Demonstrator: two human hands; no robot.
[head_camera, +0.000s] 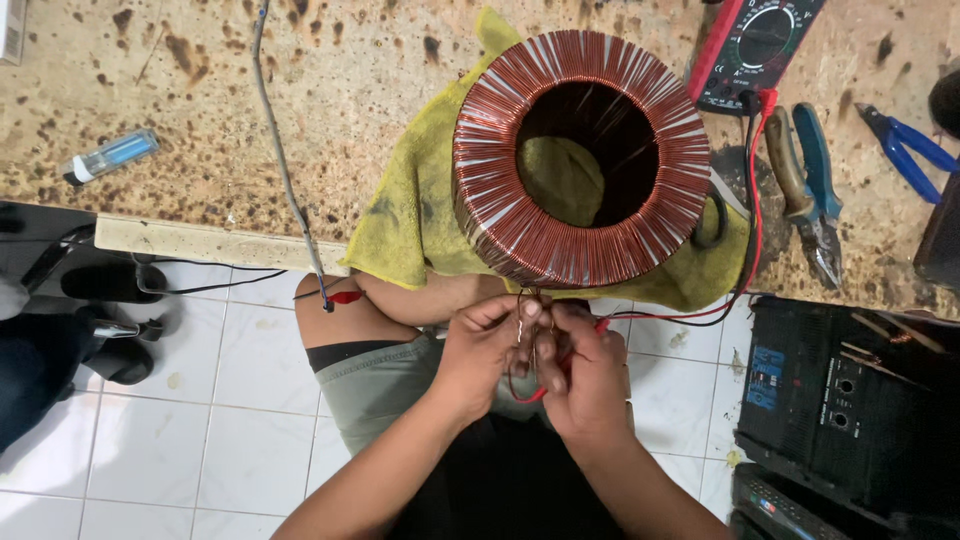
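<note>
Head view, both hands (535, 355) pinching, seemingly, wire leads (524, 325)

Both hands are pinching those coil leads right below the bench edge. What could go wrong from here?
1. The toroidal coil sits on the yellow cloth overhanging the bench edge; tugging its leads might drag it off.
2. The thin copper leads between the left hand and right hand could kink or snap.

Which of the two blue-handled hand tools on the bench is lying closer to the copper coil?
The pliers with one blue and one brown handle, just right of the copper coil. The all-blue-handled tool lies farther right, near the picture's edge.
</note>
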